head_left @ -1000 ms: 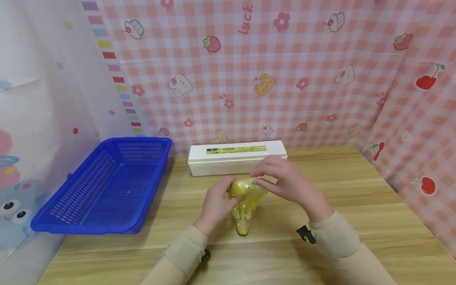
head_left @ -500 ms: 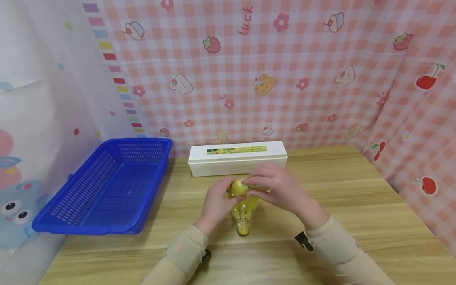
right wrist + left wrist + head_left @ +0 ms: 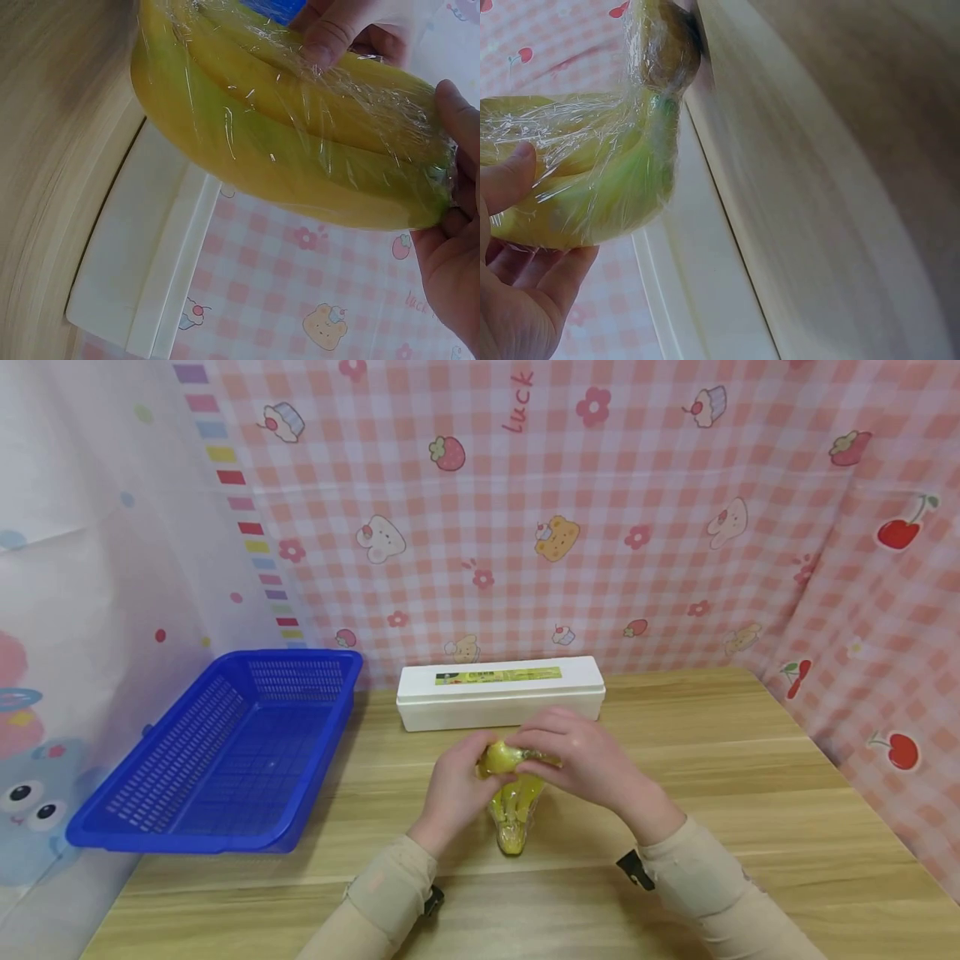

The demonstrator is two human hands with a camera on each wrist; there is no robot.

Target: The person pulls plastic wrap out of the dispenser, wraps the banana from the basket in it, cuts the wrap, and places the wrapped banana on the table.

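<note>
A bunch of bananas point(image 3: 513, 814) wrapped in clear cling film is held up in front of me, its stem end pointing toward me and low. My left hand point(image 3: 456, 789) grips the bunch from the left, thumb on the near side and fingers beneath, as the left wrist view shows. On the other side, my right hand point(image 3: 583, 758) pinches the far end, where the banana tips point(image 3: 439, 191) meet the wrinkled film. Greenish skin and film creases show near the stem point(image 3: 660, 127).
A long white lidded box point(image 3: 501, 700) with a yellow-green label stands just behind the hands. To the left is a blue plastic basket point(image 3: 281, 831) with slotted walls. A wooden table point(image 3: 750, 777) carries everything, and a pink checked cloth point(image 3: 480, 527) hangs behind it.
My right hand has come left and slightly down, from loosely above the bunch to pinching its far end. My left hand stays on the bananas in nearly the same place.
</note>
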